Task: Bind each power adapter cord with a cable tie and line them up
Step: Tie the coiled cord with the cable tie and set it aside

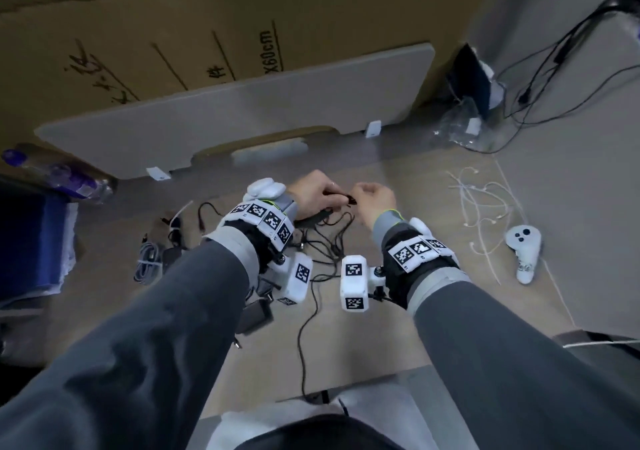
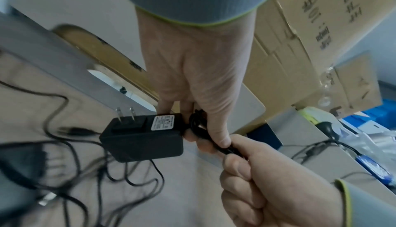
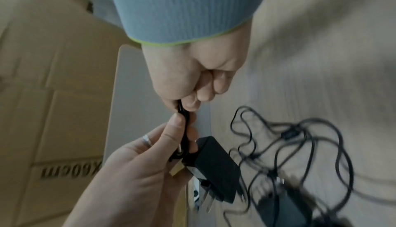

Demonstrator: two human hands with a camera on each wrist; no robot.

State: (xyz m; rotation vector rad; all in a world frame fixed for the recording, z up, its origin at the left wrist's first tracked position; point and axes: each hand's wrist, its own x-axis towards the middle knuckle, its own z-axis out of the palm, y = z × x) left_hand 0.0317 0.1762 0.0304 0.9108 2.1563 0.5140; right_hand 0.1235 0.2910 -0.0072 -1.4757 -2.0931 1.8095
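Both hands meet: left hand [image 2: 193, 71] grips adapter [image 2: 142, 137] w/ cord; right hand [image 3: 193, 76] pinches cord [image 3: 182, 110].

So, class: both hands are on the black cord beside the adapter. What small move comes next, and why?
Probably fold another loop into the left hand, since it pinches cord beside the adapter while the right hand pulls more from the tangle.

The cardboard box [image 1: 194, 34] reads "X60cm"; the adapter label is illegible.
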